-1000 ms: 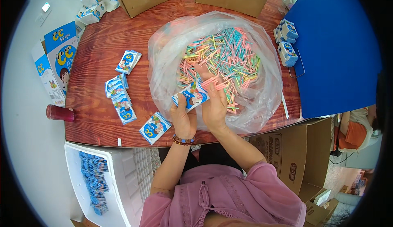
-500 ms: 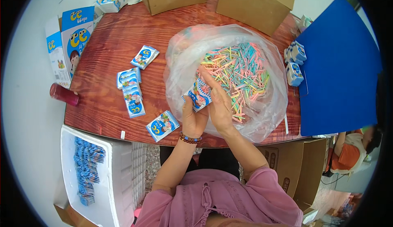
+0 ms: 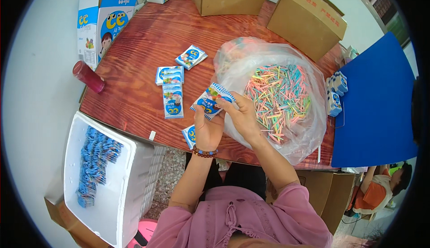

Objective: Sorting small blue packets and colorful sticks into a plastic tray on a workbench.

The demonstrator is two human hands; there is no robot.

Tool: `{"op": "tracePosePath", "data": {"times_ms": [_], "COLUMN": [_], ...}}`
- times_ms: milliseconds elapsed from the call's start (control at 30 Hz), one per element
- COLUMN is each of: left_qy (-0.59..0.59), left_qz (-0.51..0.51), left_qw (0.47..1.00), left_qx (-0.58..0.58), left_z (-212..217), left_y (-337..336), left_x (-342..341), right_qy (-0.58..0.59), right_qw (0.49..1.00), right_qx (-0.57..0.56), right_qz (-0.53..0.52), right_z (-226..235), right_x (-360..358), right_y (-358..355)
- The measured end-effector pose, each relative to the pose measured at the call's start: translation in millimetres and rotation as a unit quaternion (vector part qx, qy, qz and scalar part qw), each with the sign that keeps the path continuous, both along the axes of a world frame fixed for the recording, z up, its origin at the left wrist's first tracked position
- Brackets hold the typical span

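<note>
Left grip (image 3: 208,130) holds 1 packet (image 3: 208,100); right grip (image 3: 244,119) touches it.

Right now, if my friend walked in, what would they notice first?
Probably the open clear plastic bag full of pink, yellow, green and blue sticks, on the wooden table, mostly right of the hands. Next, the blue-and-white packet in the grip of the left hand, with the right hand at it. Then the big blue panel, far right.
</note>
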State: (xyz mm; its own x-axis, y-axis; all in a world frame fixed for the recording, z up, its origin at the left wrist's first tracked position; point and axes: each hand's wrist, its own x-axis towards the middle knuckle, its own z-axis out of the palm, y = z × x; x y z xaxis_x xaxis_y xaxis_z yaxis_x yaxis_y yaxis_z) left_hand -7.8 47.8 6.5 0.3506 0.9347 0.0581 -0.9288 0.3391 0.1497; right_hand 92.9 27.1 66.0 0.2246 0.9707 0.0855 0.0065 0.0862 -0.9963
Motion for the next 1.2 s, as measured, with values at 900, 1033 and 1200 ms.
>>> {"op": "tracePosePath", "data": {"times_ms": [900,1033,1200], "left_qy": [0.858,0.837,0.825], "left_qz": [0.196,0.213,0.229], "left_qw": [0.372,0.406,0.435], "left_qx": [0.295,0.300,0.280], "left_z": [-50,-54,-56], "left_y": [-10,-10,-8], "left_x": [-111,-113,-114], "right_qy": [-0.436,-0.500,-0.426], "right_qw": [0.889,0.843,0.889], "right_qx": [0.021,0.046,0.048], "right_qz": [0.140,0.194,0.163], "right_z": [-91,-84,-85], "right_x": [-25,-18,-11], "right_y": [55,38,36]}}
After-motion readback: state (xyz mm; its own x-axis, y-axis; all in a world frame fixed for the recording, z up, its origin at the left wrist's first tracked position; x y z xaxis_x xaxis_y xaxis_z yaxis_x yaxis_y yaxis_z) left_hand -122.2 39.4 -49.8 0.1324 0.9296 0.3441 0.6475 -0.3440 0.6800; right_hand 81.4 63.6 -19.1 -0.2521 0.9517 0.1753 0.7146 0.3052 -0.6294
